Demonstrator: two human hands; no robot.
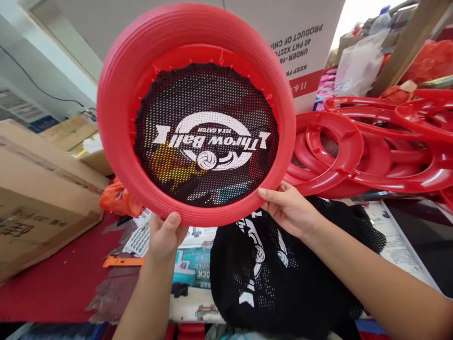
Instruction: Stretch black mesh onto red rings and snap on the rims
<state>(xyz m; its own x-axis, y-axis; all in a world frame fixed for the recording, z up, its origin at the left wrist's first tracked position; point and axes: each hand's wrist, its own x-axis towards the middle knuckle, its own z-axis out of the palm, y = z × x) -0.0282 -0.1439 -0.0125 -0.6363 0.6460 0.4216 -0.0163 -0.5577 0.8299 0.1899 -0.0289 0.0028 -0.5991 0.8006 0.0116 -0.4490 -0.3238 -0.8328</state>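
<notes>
A red plastic ring (118, 118) with black mesh (219, 94) across its middle is held up in front of me. White "Throw Ball" print reads upside down on the mesh. My left hand (166, 231) grips the lower left of the rim, thumb on the near face. At the lower right of the same rim, my right hand (288, 205) pinches it between thumb and fingers. Below lie black mesh pieces (300, 278) with similar white print, partly under my right forearm. Several loose red rings (347, 146) are heaped to the right.
A large white carton (304, 52) stands behind the ring. At left is a brown cardboard box (42, 198) on a red surface (56, 283). An orange plastic bag (118, 198) lies beside it. A dark flat panel (421, 231) rests at right, near a wooden post (410, 47).
</notes>
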